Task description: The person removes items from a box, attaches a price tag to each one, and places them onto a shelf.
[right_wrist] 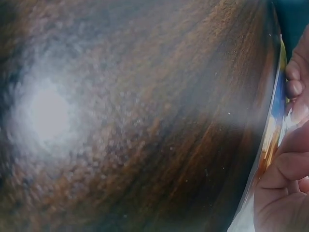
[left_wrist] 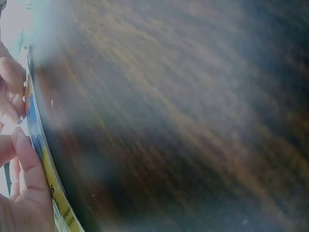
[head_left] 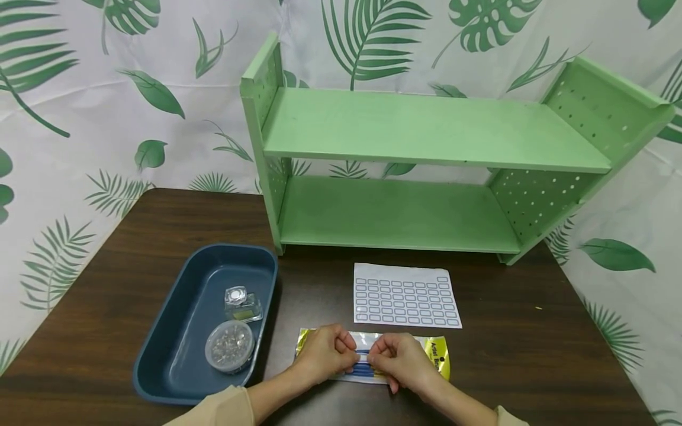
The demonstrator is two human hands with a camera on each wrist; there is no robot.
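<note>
A flat packet of artist brushes (head_left: 438,354) with yellow ends lies on the table in the head view, blue brush parts showing through its clear middle. Over it, my left hand (head_left: 326,354) and right hand (head_left: 404,360) face each other with fingertips close together. Between them they pinch a small white label (head_left: 364,358), one side each, at the packet's surface. Whether the label is stuck down is too small to tell. The left wrist view shows the left hand (left_wrist: 30,179) along the packet's edge; the right wrist view shows the right hand (right_wrist: 285,179) likewise.
Just behind the packet lies a sheet of blue-bordered labels (head_left: 407,296). To the left, a blue tray (head_left: 183,331) holds a round tub of clear-topped small pieces (head_left: 229,346) and a small glass bottle (head_left: 246,309). A green two-tier shelf (head_left: 399,213) stands at the back.
</note>
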